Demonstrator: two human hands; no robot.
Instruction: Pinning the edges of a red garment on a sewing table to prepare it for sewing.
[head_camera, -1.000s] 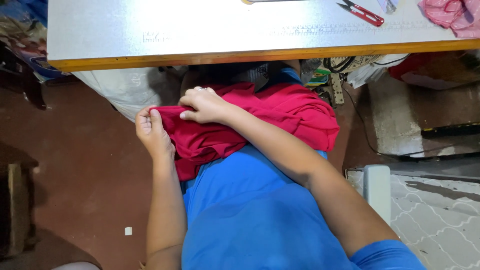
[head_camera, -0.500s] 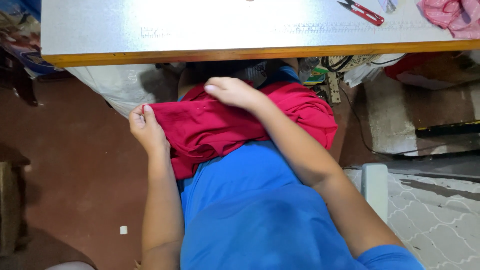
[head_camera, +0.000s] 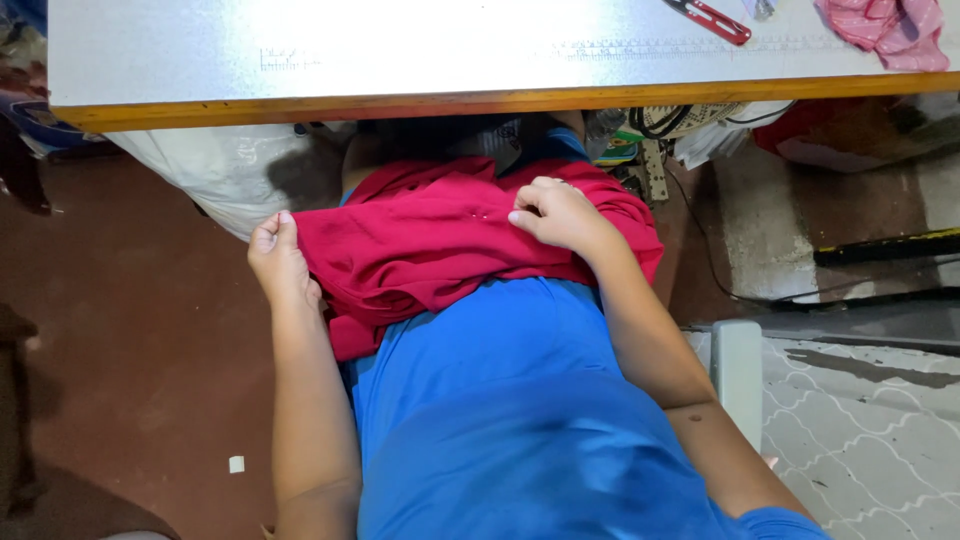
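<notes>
Strong overhead glare on the pale tabletop (head_camera: 400, 50), deep shadow beneath it, sharp focus elsewhere.

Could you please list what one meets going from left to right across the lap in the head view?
White plastic sack → left hand gripping the cloth's edge → crumpled red fabric garment → right hand resting on it → tangle of black cables.

The right hand (head_camera: 556, 212) slid rightward across the red cloth (head_camera: 430, 235), away from the left hand (head_camera: 280, 262). The cloth spread flatter between them.
</notes>
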